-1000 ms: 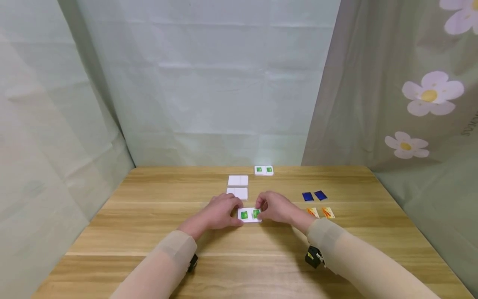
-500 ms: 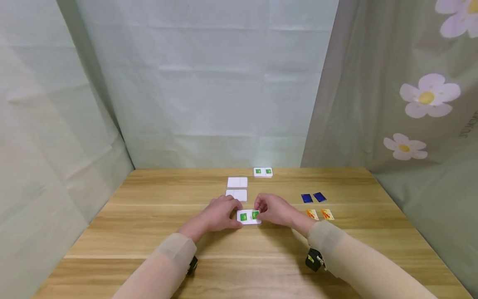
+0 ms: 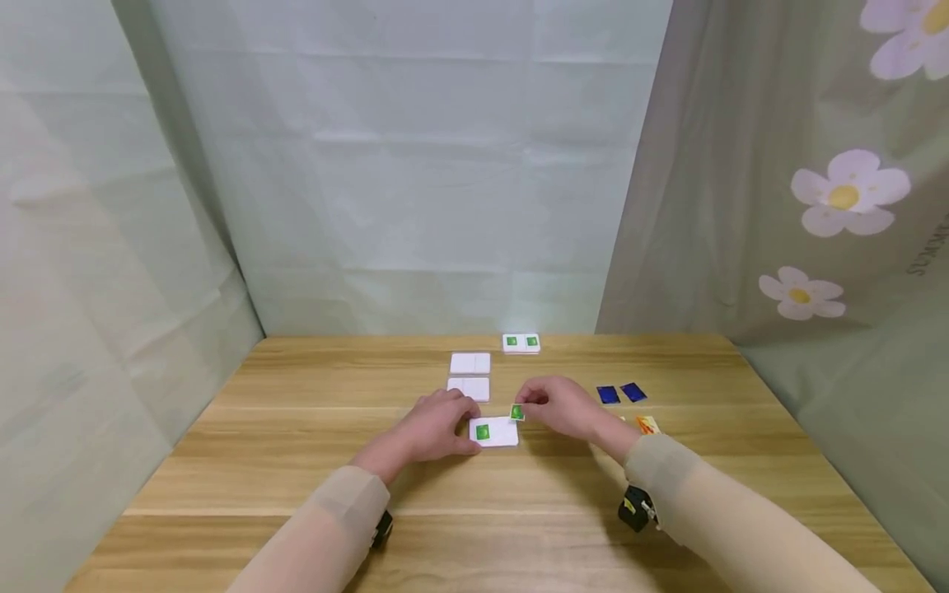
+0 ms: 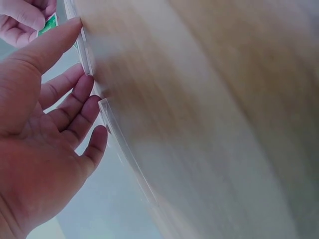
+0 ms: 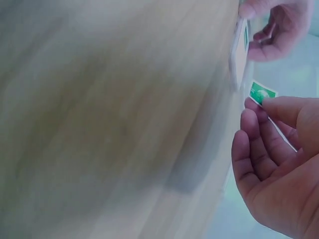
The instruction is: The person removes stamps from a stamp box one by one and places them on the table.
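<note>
My right hand [image 3: 559, 405] pinches a small green picture card [image 3: 516, 413] with a white border between thumb and forefinger. The card hangs tilted, just above the right end of a flat white holder [image 3: 502, 433] with clear edges. A second green card [image 3: 483, 431] lies on the left half of that holder. Around the holder's left end, the thumb and fingers of my left hand [image 3: 439, 423] grip it against the table. In the right wrist view the green card [image 5: 262, 92] sticks out past the thumb, apart from the white holder [image 5: 239, 57].
Behind my left hand lie two blank white holders [image 3: 470, 363], one behind the other. A holder with two green cards [image 3: 521, 343] sits at the table's back edge. To the right are two dark blue cards [image 3: 608, 394] and orange cards [image 3: 648, 425], partly hidden by my right arm.
My right hand has lifted the green card off the holder's right half and moved slightly up and right with it. The left hand has kept its grip on the holder.
</note>
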`<act>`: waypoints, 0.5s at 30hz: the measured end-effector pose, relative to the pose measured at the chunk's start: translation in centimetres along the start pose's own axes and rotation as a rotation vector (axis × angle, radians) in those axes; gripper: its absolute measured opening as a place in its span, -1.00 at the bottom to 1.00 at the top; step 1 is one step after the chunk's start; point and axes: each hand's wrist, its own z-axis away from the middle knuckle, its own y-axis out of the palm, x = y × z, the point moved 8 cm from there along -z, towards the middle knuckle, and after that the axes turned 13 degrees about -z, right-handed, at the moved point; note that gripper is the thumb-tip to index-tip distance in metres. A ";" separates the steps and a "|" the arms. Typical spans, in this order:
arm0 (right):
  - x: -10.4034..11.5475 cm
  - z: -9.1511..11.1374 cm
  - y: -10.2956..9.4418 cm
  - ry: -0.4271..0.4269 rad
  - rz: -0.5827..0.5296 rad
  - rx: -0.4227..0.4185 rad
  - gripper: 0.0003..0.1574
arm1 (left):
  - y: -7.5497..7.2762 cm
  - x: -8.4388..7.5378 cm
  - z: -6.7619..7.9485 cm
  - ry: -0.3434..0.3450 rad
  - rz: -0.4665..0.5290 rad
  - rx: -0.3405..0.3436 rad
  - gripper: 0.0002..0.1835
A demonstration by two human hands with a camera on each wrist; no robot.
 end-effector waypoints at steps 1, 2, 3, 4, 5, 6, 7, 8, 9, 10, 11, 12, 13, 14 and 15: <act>-0.2 0.0 -0.4 0.005 0.009 -0.015 -0.94 | 0.0 0.0 0.0 0.000 0.000 -0.002 -0.50; -0.4 -0.1 -0.8 0.009 0.018 -0.028 -0.93 | 0.0 0.0 -0.1 -0.003 -0.001 -0.002 -0.50; -0.6 -0.1 -1.3 0.015 0.026 -0.040 -0.92 | 0.0 0.0 -0.1 -0.005 -0.003 -0.003 -0.50; -0.9 -0.2 -1.6 0.027 0.032 -0.050 -0.91 | 0.0 0.0 -0.1 -0.005 -0.004 -0.002 -0.49; -1.1 -0.2 -2.0 0.035 0.037 -0.057 -0.91 | 0.0 0.0 0.0 -0.005 -0.006 -0.001 -0.49; -1.3 -0.2 -2.3 0.044 0.040 -0.061 -0.91 | 0.0 0.0 0.0 -0.006 -0.008 0.001 -0.49; -1.5 -0.1 -2.7 0.055 0.047 -0.066 -0.91 | 0.0 0.0 0.0 -0.006 -0.009 0.003 -0.48; -1.7 -0.2 -3.0 0.060 0.055 -0.068 -0.92 | 0.1 0.0 0.1 -0.009 -0.009 0.008 -0.48; -1.8 -0.2 -3.4 0.062 0.064 -0.070 -0.92 | 0.2 0.0 0.1 -0.012 -0.010 0.011 -0.48; -2.0 -0.2 -3.8 0.061 0.071 -0.074 -0.93 | 0.2 0.1 0.1 -0.016 -0.011 0.012 -0.48; -2.1 -0.3 -4.1 0.060 0.076 -0.079 -0.94 | 0.2 0.2 0.1 -0.021 -0.013 0.012 -0.48; -2.2 -0.3 -4.4 0.061 0.079 -0.085 -0.94 | 0.2 0.2 0.1 -0.022 -0.012 0.009 -0.48; -2.4 -0.4 -4.7 0.060 0.085 -0.091 -0.95 | 0.2 0.3 0.2 -0.022 -0.013 0.006 -0.49; -2.6 -0.4 -5.0 0.057 0.090 -0.096 -0.95 | 0.2 0.4 0.2 -0.021 -0.011 0.004 -0.49; -2.8 -0.4 -5.3 0.059 0.092 -0.101 -0.96 | 0.1 0.4 0.2 -0.019 -0.010 0.003 -0.49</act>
